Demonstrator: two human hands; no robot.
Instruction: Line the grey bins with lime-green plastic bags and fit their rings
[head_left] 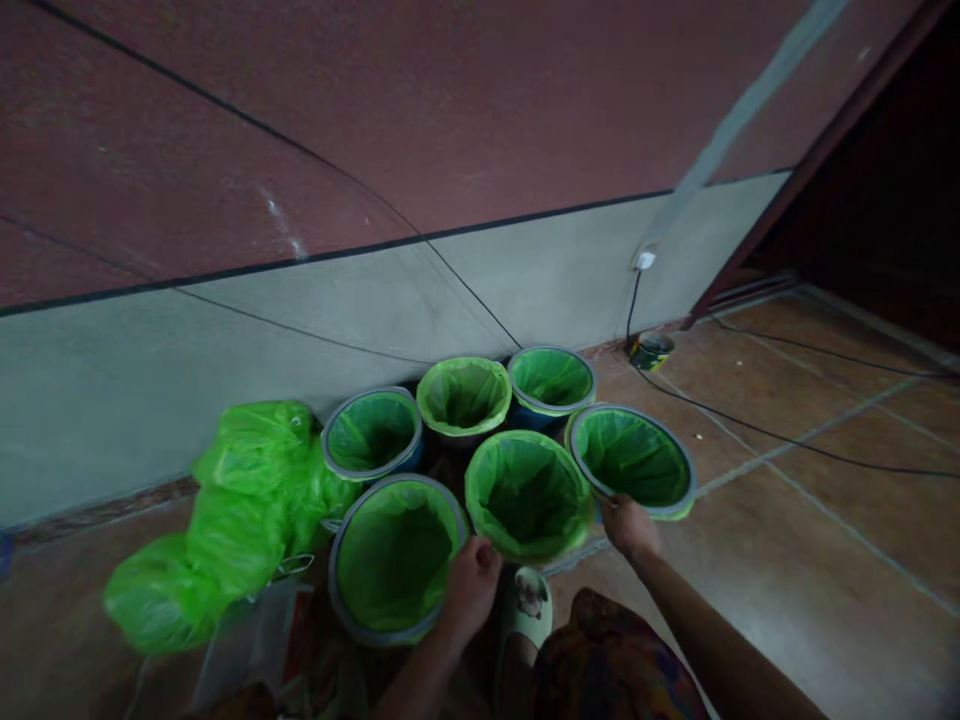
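Note:
Several round trash bins stand close together on the floor, lined with green bags; most have a grey ring around the rim. My right hand is closed on the near left edge of the right-hand bin. My left hand is closed beside the right rim of the front left bin; what its fingers hold is hidden. Between my hands stands the middle bin, its green liner folded over the rim. Behind are a left bin, a centre bin and a right bin.
Bulging green plastic bags lie left of the bins. The wall runs behind them. A small tin stands below a plugged-in socket. A black cable crosses the floor at right. My slippered foot is near the middle bin.

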